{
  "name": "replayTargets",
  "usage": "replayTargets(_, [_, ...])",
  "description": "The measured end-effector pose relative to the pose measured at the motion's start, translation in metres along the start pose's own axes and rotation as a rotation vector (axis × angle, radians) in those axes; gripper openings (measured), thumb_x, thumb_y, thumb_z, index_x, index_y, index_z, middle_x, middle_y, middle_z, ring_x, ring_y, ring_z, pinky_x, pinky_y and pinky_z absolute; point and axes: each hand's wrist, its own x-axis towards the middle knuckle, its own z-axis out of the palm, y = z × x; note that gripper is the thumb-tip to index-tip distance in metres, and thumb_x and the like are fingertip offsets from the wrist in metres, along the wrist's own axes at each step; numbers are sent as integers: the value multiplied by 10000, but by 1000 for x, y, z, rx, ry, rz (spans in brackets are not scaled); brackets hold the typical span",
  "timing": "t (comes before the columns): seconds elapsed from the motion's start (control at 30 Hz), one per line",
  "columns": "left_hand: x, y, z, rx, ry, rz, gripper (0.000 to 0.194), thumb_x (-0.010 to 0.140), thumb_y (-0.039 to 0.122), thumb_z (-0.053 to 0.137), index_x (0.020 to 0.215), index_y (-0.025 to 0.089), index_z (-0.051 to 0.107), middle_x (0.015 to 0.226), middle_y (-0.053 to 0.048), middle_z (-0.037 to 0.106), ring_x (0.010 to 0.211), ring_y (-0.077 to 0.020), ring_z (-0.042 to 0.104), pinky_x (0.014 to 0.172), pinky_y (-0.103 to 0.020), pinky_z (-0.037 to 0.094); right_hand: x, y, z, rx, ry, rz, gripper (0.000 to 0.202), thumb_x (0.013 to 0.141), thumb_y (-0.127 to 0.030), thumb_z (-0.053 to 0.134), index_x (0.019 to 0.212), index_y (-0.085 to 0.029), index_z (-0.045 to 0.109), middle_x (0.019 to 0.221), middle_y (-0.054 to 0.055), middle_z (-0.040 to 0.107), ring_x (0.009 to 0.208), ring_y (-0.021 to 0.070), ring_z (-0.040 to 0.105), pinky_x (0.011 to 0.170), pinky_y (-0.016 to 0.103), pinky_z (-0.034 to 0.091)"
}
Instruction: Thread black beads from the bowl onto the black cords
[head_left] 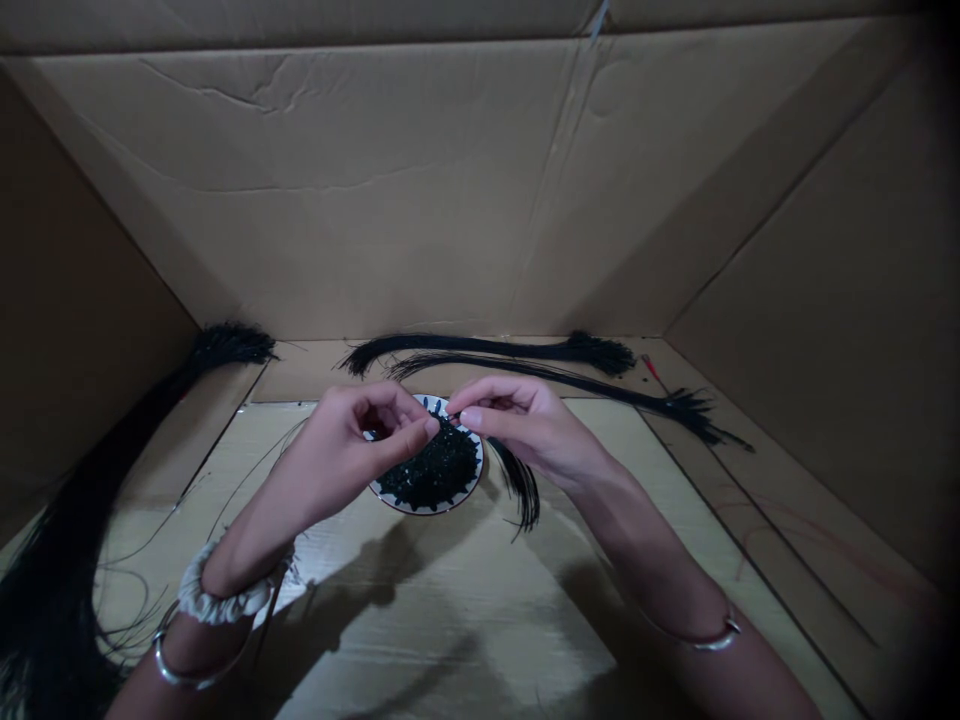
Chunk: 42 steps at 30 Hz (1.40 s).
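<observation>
My left hand [375, 430] is closed in a pinch over the left side of a small patterned bowl [427, 512]; anything between its fingertips is too small to make out. Dark, glittering small pieces [431, 468] that look like beads fill the bowl. Opposite, my right hand [525, 425] pinches something dark at its fingertips, over the bowl's upper right rim. A short bundle of black strands [519, 485] emerges below that hand and hangs beside the bowl, apparently held in it. The fingertips of both hands are slightly apart.
Cardboard walls [360, 200] enclose the work surface. Two bundles of black strands [510, 350] lie along the back, one reaching right. A large black bundle [112, 490] runs down the left side. A small red-tipped item [649, 368] lies at back right.
</observation>
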Motion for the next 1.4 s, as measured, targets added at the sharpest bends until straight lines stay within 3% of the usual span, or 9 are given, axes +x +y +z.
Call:
replayTargets(1.0, [-1,2,0,61,7,23,243,898,378,676,845,142,704,759,-25,674,686,-124,578,618,-232,440,-1,-5,3,-36,21,-11,115,772,-268,837,880,-248,802,875,5,750,797,139,661,748,268,499])
replayTargets(1.4, [1,2,2,118,18,52,226,905,371,663,848,159,718,747,-19,673,665,-125,562,595,-249,412,-4,-9,12,-144,61,31,155,805,-347,803,901,-229,777,887,23,757,825,172,680,755,303,519])
